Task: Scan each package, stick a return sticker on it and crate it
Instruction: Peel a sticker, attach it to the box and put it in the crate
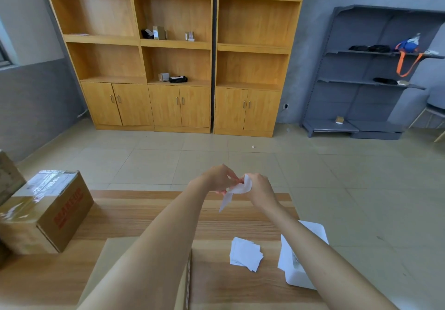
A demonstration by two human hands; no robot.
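Note:
Both my hands are raised over the far edge of the wooden table [134,216]. My left hand [216,177] and my right hand [258,187] pinch a white sticker sheet [237,189] between them, its lower end curling down. A flat cardboard package [108,261] lies under my arms at the near edge. A pile of white stickers [245,253] lies on the table to the right of it.
A taped cardboard box [48,211] with red print stands at the table's left. A white object [291,264] sits at the right edge, partly behind my right arm. Wooden cabinets [178,57] and a grey metal rack [375,74] stand across the tiled floor.

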